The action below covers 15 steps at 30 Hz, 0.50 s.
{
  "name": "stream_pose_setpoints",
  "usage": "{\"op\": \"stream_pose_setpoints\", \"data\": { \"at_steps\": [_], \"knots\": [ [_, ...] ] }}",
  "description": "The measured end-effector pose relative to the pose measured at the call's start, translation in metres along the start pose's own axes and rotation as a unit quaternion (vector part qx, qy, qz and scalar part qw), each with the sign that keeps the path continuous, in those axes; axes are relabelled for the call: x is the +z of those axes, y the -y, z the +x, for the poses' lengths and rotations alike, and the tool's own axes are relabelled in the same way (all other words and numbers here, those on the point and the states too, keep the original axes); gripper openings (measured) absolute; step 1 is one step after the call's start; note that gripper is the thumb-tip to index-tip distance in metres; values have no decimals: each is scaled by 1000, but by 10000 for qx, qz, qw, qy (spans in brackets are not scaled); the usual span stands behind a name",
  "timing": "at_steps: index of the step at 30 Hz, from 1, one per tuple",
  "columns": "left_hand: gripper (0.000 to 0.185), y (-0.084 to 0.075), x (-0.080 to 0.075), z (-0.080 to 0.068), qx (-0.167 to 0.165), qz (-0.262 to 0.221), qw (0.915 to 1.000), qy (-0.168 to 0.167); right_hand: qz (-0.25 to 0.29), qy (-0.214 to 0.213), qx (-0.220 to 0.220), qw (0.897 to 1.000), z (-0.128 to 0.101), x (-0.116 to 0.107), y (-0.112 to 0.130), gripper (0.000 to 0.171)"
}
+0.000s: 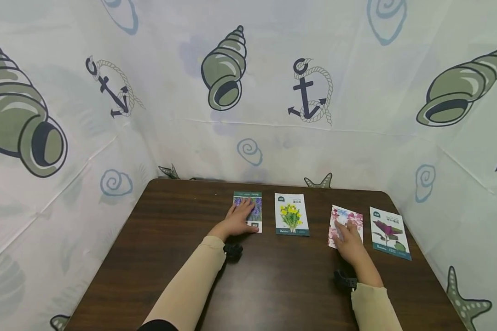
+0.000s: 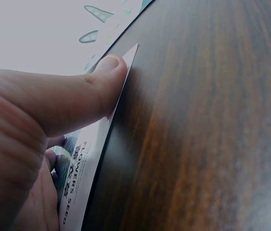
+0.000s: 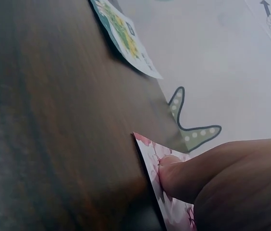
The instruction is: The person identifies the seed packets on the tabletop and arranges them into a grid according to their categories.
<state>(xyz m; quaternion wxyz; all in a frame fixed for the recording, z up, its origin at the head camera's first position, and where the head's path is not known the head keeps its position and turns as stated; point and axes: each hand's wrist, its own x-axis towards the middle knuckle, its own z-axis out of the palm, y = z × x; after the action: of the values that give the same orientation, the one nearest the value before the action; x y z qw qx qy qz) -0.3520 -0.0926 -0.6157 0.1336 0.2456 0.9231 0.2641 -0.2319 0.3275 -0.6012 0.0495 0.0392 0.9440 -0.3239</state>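
My left hand (image 1: 237, 220) rests across a purple flower seed packet (image 1: 255, 202) lying at the back of the table, fingers spread over its picture. In the left wrist view the thumb (image 2: 90, 96) lies along the packet's white edge, where "FLOWERS SEED" is printed. Farther right, my right hand (image 1: 351, 246) touches a seed packet with pink blossoms (image 1: 355, 218), its fingers reaching over the front. The right wrist view has that thumb (image 3: 176, 175) pressing on the pink packet (image 3: 150, 149). Both packets lie low against the tabletop; the hands partly hide their pictures.
Between the hands lies a yellow flower seed packet (image 1: 291, 214). A packet with a dark purple flower (image 1: 390, 232) lies slightly turned near the right edge of the brown table (image 1: 273, 289). Behind and beside it hangs pale cloth (image 1: 273, 151) printed with shells and anchors.
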Motion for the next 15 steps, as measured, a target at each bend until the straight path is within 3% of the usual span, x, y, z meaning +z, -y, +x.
{"op": "stream_pose_setpoints", "data": {
  "at_steps": [15],
  "knots": [
    [107,-1,0,-1,-12,-21,10000,-15,-672,20,-105,9977,-26,9,11,63]
  ]
}}
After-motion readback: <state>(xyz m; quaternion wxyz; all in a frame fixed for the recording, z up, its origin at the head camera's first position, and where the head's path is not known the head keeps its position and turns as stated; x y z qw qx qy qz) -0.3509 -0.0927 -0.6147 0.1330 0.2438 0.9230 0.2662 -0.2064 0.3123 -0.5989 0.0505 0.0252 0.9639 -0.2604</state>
